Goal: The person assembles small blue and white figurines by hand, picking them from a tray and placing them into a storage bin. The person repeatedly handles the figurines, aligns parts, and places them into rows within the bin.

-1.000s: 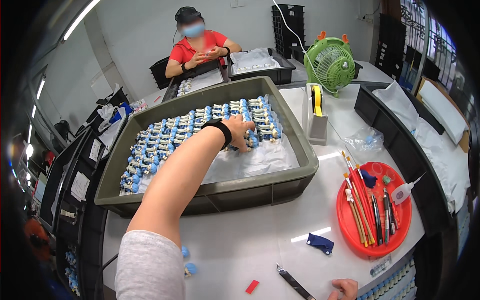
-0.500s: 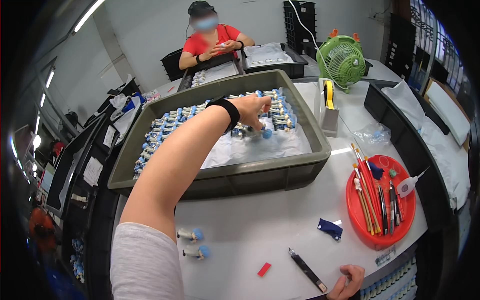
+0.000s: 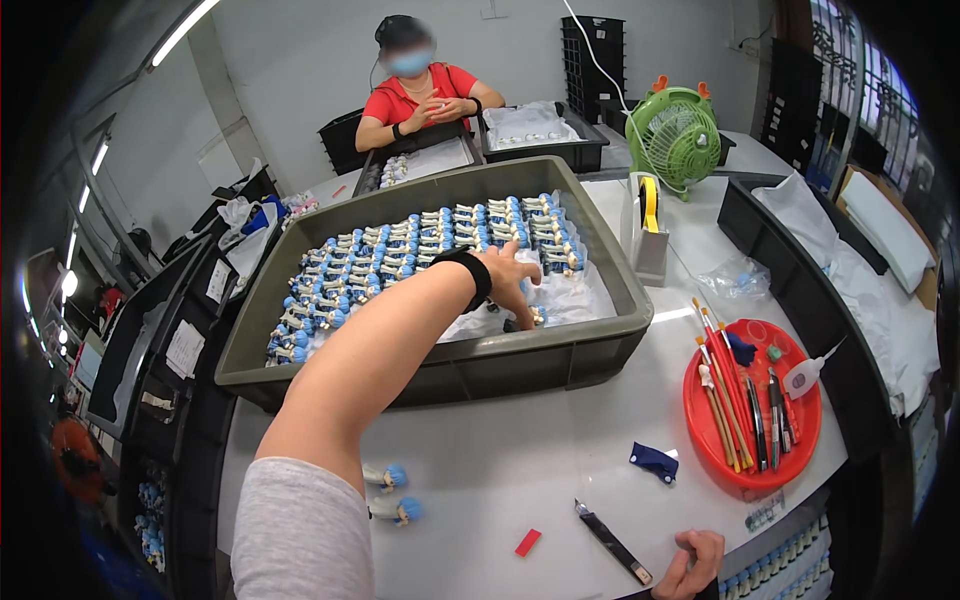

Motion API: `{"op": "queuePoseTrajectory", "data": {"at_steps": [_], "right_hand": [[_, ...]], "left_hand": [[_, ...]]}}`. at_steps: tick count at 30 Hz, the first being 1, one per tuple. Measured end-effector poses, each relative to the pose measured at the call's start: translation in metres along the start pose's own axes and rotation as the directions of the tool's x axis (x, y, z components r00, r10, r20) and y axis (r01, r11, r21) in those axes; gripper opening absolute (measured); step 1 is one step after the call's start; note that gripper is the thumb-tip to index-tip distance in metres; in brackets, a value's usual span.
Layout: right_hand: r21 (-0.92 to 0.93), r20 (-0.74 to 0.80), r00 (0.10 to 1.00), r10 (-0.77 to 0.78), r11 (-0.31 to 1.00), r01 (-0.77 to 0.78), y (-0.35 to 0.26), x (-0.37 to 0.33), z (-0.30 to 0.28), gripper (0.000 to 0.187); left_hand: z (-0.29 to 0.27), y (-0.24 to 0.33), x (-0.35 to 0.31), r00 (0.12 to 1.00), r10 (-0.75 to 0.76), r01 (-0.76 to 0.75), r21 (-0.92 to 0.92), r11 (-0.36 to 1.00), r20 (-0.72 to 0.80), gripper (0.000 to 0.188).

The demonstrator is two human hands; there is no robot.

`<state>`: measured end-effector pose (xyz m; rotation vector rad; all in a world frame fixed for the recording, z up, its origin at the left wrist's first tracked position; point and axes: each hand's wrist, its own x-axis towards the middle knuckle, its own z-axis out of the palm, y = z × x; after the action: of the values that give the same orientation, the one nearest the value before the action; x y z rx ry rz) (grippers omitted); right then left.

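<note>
My left hand, with a black band at the wrist, reaches into the large grey-green crate. Its fingers point down and pinch a small blue-headed figurine near the crate's front wall; the hand hides most of it. Beyond the hand, rows of similar figurines lie on white sheeting. My right hand rests at the table's front edge, fingers curled in and nothing visible in them. Close to it lies a black-handled craft knife. Two more figurines lie on the table beside my left arm.
A red tray of brushes, pens and a small bottle stands at the right. Nearby are a dark blue cloth piece, a red strip, a tape dispenser and a green fan. A co-worker in red sits opposite.
My left hand has come nearer and lower inside the crate, bringing the figurine toward the front wall. The view has shifted slightly. My right hand stays curled at the table edge.
</note>
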<state>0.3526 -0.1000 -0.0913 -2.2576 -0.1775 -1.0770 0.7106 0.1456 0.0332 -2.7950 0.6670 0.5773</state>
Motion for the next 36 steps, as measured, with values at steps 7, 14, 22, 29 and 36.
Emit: {"op": "queuePoseTrajectory", "data": {"at_steps": [7,14,22,29,36], "right_hand": [[-0.01,0.016,1.0,-0.001,1.0,0.001,0.0,-0.001,-0.001,0.019],[0.003,0.012,0.999,-0.031,1.0,0.031,0.001,0.001,0.0,0.018],[-0.044,-0.03,1.0,-0.009,0.999,0.008,0.002,-0.002,-0.001,0.016],[-0.046,-0.008,1.0,0.006,0.999,-0.006,-0.005,-0.007,0.003,0.016],[-0.05,-0.005,0.999,0.041,0.998,-0.042,0.005,-0.016,0.005,0.017]], "left_hand": [[0.009,-0.009,0.004,0.997,0.077,-0.074,-0.132,0.988,0.016,0.066],[-0.006,-0.016,-0.019,0.98,0.142,-0.163,-0.16,0.974,-0.139,0.054],[-0.007,0.043,-0.169,0.797,0.521,-0.602,-0.34,0.722,-0.305,0.053],[0.119,0.073,-0.225,0.813,0.571,-0.514,-0.317,0.797,0.116,0.054],[0.095,0.009,-0.248,0.767,0.519,-0.638,-0.362,0.679,-0.378,0.063]]}}
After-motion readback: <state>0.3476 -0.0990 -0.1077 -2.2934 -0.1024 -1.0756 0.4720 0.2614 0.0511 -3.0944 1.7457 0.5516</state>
